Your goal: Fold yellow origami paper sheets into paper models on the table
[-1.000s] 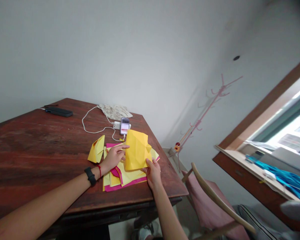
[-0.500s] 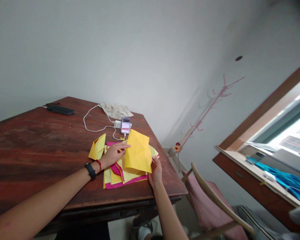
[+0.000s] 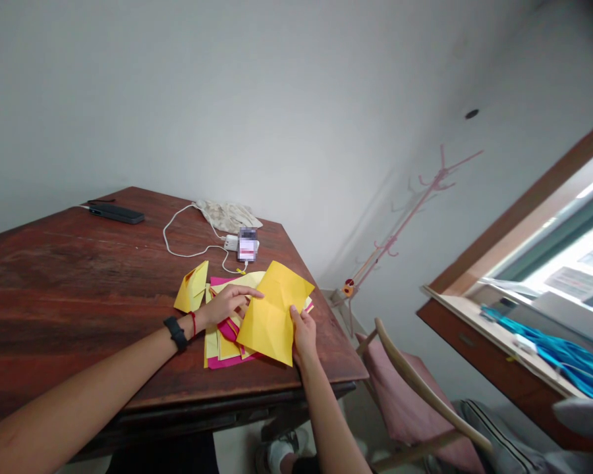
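Observation:
A creased yellow paper sheet (image 3: 275,308) lies tilted over a stack of yellow and pink papers (image 3: 221,347) near the front right corner of the wooden table (image 3: 79,276). My right hand (image 3: 304,334) grips the sheet's right edge with the thumb on top. My left hand (image 3: 226,304) rests on the stack with its fingertips on the sheet's left edge; a black band and a red string circle that wrist. A folded yellow paper shape (image 3: 193,286) lies just left of the stack.
A phone (image 3: 247,245) with a white charger and cable (image 3: 188,230) lies behind the papers, next to a crumpled cloth (image 3: 227,215). A dark flat device (image 3: 116,212) sits at the far left. A pink-cushioned chair (image 3: 415,401), a coat rack (image 3: 400,220) and a window sill stand to the right.
The yellow sheet has gone from held up and puffed to opened flatter and turned clockwise, lowered onto the stack. My right hand moved from its bottom edge to its right edge.

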Motion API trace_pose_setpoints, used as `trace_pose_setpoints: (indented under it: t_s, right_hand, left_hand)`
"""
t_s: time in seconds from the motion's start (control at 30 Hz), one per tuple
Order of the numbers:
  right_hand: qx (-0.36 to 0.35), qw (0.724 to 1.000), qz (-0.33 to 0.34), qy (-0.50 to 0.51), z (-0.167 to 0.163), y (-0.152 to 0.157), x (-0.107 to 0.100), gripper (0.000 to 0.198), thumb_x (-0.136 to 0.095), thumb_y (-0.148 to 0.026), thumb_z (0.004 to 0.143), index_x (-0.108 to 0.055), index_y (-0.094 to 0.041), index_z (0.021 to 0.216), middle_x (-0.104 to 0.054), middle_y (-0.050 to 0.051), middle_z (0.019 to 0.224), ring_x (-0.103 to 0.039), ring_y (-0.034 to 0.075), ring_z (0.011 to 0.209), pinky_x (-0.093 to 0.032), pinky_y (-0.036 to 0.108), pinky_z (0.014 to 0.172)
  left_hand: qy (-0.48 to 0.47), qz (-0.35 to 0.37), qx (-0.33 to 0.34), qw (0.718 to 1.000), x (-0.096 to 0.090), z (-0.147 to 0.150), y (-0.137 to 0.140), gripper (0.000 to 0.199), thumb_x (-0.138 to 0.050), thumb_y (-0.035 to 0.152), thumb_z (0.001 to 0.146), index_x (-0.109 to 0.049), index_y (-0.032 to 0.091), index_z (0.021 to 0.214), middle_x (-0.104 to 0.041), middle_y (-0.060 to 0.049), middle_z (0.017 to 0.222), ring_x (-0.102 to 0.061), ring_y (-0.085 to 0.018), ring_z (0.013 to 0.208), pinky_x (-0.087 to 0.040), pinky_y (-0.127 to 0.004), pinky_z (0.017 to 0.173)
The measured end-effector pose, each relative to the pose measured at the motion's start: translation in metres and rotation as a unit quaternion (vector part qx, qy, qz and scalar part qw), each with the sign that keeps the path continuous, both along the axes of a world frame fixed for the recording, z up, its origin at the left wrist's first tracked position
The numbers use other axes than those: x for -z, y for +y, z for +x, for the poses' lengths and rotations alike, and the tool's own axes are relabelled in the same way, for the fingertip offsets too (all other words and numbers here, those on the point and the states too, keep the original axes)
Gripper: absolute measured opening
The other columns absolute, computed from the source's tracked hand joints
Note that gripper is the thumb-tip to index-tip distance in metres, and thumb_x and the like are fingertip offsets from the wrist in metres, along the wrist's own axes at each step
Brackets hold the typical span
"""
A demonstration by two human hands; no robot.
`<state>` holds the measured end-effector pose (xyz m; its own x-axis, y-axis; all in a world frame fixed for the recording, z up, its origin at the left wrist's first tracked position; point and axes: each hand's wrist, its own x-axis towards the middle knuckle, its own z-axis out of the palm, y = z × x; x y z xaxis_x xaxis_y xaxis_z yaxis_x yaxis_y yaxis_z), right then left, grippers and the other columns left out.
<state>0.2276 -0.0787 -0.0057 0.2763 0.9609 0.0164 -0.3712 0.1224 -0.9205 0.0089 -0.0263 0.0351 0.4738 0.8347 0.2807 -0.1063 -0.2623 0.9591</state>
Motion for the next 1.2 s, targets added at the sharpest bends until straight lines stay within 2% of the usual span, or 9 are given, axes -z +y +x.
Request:
trace_pose_setpoints:
  t_s: [0.07, 0.2, 0.37, 0.5, 0.63, 0.77, 0.87, 1.0, 1.2]
  right_hand:
    - [-0.001, 1.0, 0.004, -0.003, -0.001, -0.001, -0.001, 0.042, -0.082, -0.048, 0.069, -0.069, -0.018, 0.094, -0.079, 0.007, 0.087, -0.075, 0.028, 0.08, -0.061, 0.035, 0.066]
    - [-0.013, 1.0, 0.003, -0.004, -0.003, -0.003, -0.003, 0.042, -0.082, -0.049, 0.069, -0.07, -0.018, 0.094, -0.079, 0.008, 0.088, -0.075, 0.029, 0.083, -0.061, 0.036, 0.067]
    - [-0.014, 1.0, 0.01, -0.011, 0.0, -0.001, 0.0, 0.041, -0.082, -0.047, 0.07, -0.069, -0.018, 0.097, -0.079, 0.008, 0.09, -0.075, 0.029, 0.084, -0.061, 0.037, 0.069]
    - [-0.006, 1.0, 0.016, -0.014, 0.001, 0.0, 0.002, 0.041, -0.082, -0.045, 0.071, -0.067, -0.019, 0.099, -0.079, 0.007, 0.091, -0.075, 0.027, 0.079, -0.062, 0.038, 0.069]
    - [-0.004, 0.999, 0.04, -0.008, 0.0, -0.002, 0.0, 0.041, -0.085, -0.04, 0.07, -0.064, -0.021, 0.101, -0.079, 0.007, 0.098, -0.076, 0.027, 0.08, -0.063, 0.039, 0.071]
    - [-0.061, 0.996, 0.062, -0.02, -0.002, -0.003, -0.002, 0.049, -0.087, -0.034, 0.068, -0.065, -0.019, 0.109, -0.077, 0.011, 0.11, -0.075, 0.03, 0.09, -0.063, 0.042, 0.078]
    - [-0.08, 0.994, 0.063, -0.025, -0.003, -0.003, 0.0, 0.05, -0.086, -0.032, 0.069, -0.065, -0.019, 0.112, -0.076, 0.011, 0.112, -0.075, 0.031, 0.092, -0.062, 0.045, 0.081]
    - [-0.064, 0.996, 0.058, -0.03, -0.001, -0.001, 0.003, 0.049, -0.085, -0.032, 0.069, -0.064, -0.02, 0.112, -0.077, 0.01, 0.11, -0.076, 0.029, 0.09, -0.062, 0.045, 0.081]
    - [-0.096, 0.993, 0.034, -0.06, 0.001, -0.003, 0.004, 0.051, -0.086, -0.034, 0.067, -0.065, -0.02, 0.112, -0.076, 0.01, 0.114, -0.074, 0.03, 0.095, -0.06, 0.045, 0.086]
  left_hand:
    - [0.014, -0.022, 0.014, 1.0, 0.0, 0.0, -0.001, 0.036, -0.066, 0.034, 0.078, -0.079, 0.016, 0.106, -0.078, -0.009, 0.094, -0.072, -0.021, 0.079, -0.058, -0.028, 0.067]
    - [0.027, -0.05, 0.018, 0.998, 0.003, 0.005, -0.001, 0.046, -0.079, 0.042, 0.071, -0.078, 0.013, 0.107, -0.077, -0.012, 0.109, -0.072, -0.026, 0.096, -0.057, -0.033, 0.084]
    - [0.024, -0.074, 0.021, 0.997, 0.01, 0.006, 0.0, 0.059, -0.084, 0.042, 0.066, -0.073, 0.013, 0.116, -0.077, -0.013, 0.109, -0.074, -0.027, 0.09, -0.058, -0.035, 0.08]
    - [0.018, -0.075, 0.024, 0.997, 0.01, 0.004, -0.001, 0.061, -0.084, 0.04, 0.066, -0.072, 0.012, 0.119, -0.078, -0.012, 0.105, -0.075, -0.026, 0.087, -0.059, -0.034, 0.077]
    - [0.014, -0.064, 0.008, 0.998, 0.01, 0.005, 0.001, 0.051, -0.083, 0.04, 0.068, -0.076, 0.012, 0.109, -0.078, -0.012, 0.107, -0.073, -0.026, 0.092, -0.058, -0.033, 0.081]
    - [0.008, -0.051, -0.015, 0.999, 0.012, 0.006, 0.005, 0.037, -0.079, 0.042, 0.073, -0.079, 0.014, 0.096, -0.078, -0.012, 0.104, -0.072, -0.026, 0.096, -0.056, -0.034, 0.085]
    - [0.002, -0.047, -0.022, 0.999, 0.014, 0.007, 0.005, 0.036, -0.077, 0.039, 0.075, -0.078, 0.014, 0.101, -0.079, -0.011, 0.102, -0.073, -0.025, 0.091, -0.057, -0.033, 0.081]
    - [-0.002, -0.041, -0.026, 0.999, 0.012, 0.007, 0.002, 0.037, -0.073, 0.036, 0.079, -0.077, 0.014, 0.109, -0.079, -0.011, 0.103, -0.073, -0.023, 0.088, -0.057, -0.032, 0.077]
    - [0.007, -0.005, -0.025, 1.0, 0.003, 0.004, -0.004, 0.046, -0.073, 0.042, 0.079, -0.075, 0.015, 0.115, -0.075, -0.013, 0.117, -0.07, -0.028, 0.102, -0.057, -0.036, 0.085]
